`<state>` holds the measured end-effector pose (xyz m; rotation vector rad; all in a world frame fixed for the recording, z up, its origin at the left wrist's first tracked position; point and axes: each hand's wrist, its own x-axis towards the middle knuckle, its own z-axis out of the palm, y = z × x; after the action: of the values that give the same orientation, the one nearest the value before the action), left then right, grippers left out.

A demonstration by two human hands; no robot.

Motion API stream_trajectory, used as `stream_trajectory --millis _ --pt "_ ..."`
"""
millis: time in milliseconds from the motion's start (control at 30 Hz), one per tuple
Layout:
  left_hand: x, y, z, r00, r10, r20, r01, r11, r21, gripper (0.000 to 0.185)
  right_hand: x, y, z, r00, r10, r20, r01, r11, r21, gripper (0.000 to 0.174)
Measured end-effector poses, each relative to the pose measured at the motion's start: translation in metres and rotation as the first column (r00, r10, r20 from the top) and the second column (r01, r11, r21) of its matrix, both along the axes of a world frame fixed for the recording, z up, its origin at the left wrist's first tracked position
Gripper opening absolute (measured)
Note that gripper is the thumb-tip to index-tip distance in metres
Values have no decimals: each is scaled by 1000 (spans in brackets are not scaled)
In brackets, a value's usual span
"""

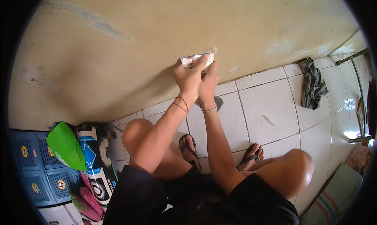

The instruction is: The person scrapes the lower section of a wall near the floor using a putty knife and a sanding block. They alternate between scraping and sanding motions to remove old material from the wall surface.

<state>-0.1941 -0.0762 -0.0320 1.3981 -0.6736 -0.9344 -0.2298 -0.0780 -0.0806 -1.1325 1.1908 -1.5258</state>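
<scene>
Both my hands grip a putty knife with a wide metal blade smeared with whitish and pinkish residue. Its long edge lies at the beige wall, beside a small scraped patch. My left hand has its fingers and thumb on the blade. Close beside it on the right, touching it, my right hand also holds the tool; the handle is mostly hidden by the hands. Below my wrists a dark object shows in part, too covered to name. Grey and whitish patches mark the wall elsewhere.
White floor tiles meet the wall's foot. A crumpled dark cloth lies at right, near a green metal frame. At lower left stand blue plastic drawers, a green bag and a rolled printed item. A striped cushion-like item lies lower right.
</scene>
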Motion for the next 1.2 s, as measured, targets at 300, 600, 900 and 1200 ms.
stream_trajectory --millis 300,600,900,1200 --pt "-3 -4 0 993 -11 118 2 997 78 24 1 1 -6 998 -65 26 64 998 25 46" --pt "7 0 -10 987 57 151 -67 996 62 22 8 5 -16 999 42 23 -45 986 160 46" --pt "15 12 43 988 38 148 -31 998 -47 17 -13 7 38 976 215 45 -212 975 -69 43" --pt "38 37 125 687 -209 696 294 956 -3 24 -10 62 -159 486 -25 -873 -33 998 -47 58"
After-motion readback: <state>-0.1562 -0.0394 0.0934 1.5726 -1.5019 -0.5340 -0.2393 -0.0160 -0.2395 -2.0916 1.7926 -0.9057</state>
